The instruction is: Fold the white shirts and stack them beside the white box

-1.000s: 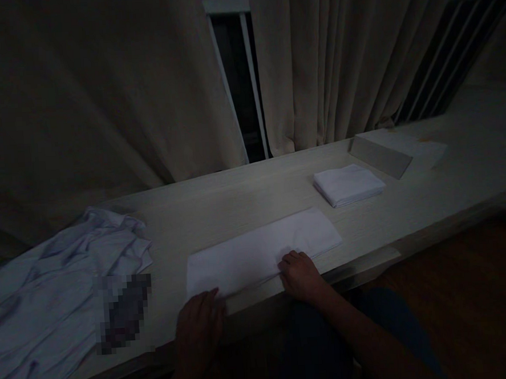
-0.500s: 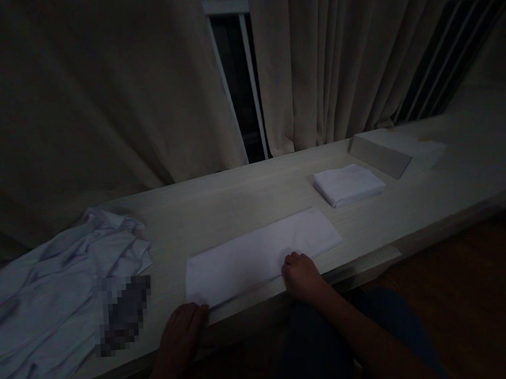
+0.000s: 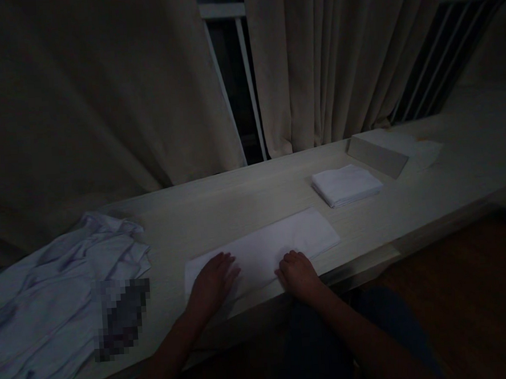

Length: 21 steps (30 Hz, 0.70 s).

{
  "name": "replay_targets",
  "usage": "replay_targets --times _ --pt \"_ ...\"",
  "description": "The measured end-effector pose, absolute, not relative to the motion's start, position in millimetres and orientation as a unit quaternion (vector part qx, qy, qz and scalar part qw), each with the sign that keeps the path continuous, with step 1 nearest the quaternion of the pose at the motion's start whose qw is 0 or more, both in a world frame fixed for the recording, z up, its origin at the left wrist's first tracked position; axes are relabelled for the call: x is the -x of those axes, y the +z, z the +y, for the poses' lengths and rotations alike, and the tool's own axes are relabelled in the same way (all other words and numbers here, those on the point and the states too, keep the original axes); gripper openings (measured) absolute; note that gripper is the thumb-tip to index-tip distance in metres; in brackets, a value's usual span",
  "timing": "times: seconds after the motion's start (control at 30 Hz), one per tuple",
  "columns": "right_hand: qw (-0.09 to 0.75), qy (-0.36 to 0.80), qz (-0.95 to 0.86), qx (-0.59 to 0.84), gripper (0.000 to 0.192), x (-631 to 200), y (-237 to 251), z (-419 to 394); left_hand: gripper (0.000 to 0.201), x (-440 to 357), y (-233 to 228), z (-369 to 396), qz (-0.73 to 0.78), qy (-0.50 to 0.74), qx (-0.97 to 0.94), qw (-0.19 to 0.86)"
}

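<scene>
Pale counter [image 3: 220,220] bears folded cloth [image 3: 261,260], left hand [image 3: 213,280] over it, grip apart, right hand [image 3: 300,273] curled at its edge, grip unclear.

Parts of the wearer's body, as seen from the head. The left hand [image 3: 213,280] and the right hand [image 3: 300,275] are left bare, as are the wrists. The left forearm [image 3: 172,346] and the right forearm [image 3: 351,323] are likewise uncovered as far as they are shown; each is narrowed at the wrist and broadened toward the elbow. The legs are clothed in dark blue trousers [image 3: 389,318], by which the rounded outline of the thigh is followed. The cloth is deepened almost to black in shadow; its weave and seams are obscured by the dim light, as are the fingernails.
</scene>
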State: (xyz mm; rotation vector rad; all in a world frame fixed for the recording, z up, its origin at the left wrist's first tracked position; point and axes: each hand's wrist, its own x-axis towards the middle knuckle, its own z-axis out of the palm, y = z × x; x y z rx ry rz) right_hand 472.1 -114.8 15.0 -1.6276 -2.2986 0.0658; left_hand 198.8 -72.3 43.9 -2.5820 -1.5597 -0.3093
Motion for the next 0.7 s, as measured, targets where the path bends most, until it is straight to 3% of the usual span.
replay_targets --times 0.1,0.23,0.33,0.5,0.7 --pt "0.201 0.022 -0.799 0.566 0.026 -474.6 14.8 -116.2 0.055 -236.1 28.3 -54.8 -0.473 -0.092 0.873 0.070" --pt "0.212 0.038 -0.769 0.602 0.053 -481.6 5.7 -116.1 0.064 -257.4 -3.7 -60.1 -0.493 -0.067 0.865 0.061" --pt "0.189 0.078 -0.742 0.638 0.063 -491.5 -3.4 -111.6 0.070 -256.0 -17.3 -67.9 -0.508 -0.059 0.857 0.061" --pt "0.157 0.112 -0.712 0.675 0.071 -527.6 -7.4 -100.9 0.074 -252.7 -18.0 -66.8 -0.504 -0.033 0.861 0.058" --pt "0.114 0.121 -0.604 0.779 0.063 -591.7 2.0 -97.5 0.075 -254.1 -20.6 -64.4 -0.511 -0.011 0.857 0.066"
